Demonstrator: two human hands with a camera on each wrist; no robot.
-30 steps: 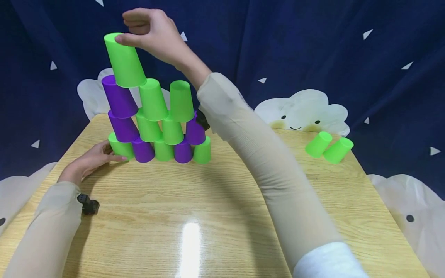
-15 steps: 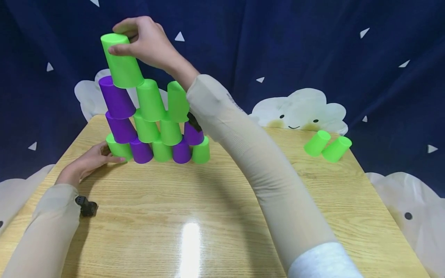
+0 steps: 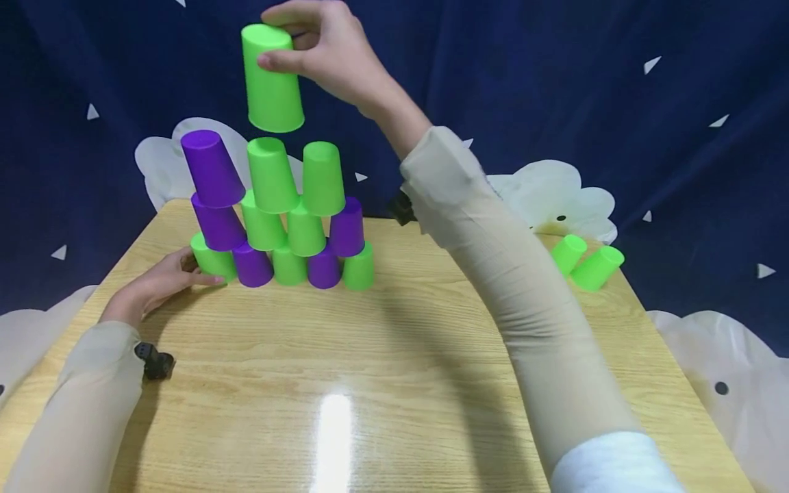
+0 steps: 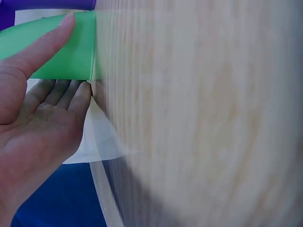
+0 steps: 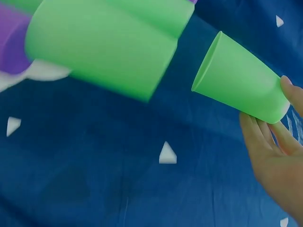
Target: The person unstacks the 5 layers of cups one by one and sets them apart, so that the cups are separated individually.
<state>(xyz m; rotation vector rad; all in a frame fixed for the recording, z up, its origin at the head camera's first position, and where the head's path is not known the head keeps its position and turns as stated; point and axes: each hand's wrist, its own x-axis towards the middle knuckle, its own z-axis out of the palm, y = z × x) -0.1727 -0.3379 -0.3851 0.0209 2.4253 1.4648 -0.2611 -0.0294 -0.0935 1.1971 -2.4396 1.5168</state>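
Note:
My right hand [image 3: 335, 51] pinches an upside-down green cup [image 3: 272, 85] by its upper part, thumb in front and fingers behind. This cup hangs in the air above the stack, with a gap below its rim; its mouth side faces the stack in the right wrist view. The stack's top row has a purple cup [image 3: 212, 170] at left, a green cup [image 3: 271, 176] in the middle and another green cup [image 3: 323, 179] at right. Down at the left end, my left hand [image 3: 163, 284] holds the bottom-row green cup [image 4: 57, 49], thumb across its near side, fingers at its far side.
Two green cups, one partly behind the right sleeve [image 3: 568, 253] and one beside it [image 3: 598, 268], stand upside down at the table's back right. Lower rows hold several green and purple cups. A dark blue curtain [image 3: 524, 82] with cloud shapes hangs behind the wooden table [image 3: 259, 383].
The right hand has lifted its green cup up and to the right, away from the top of the purple and middle green cups. The left hand stays in place.

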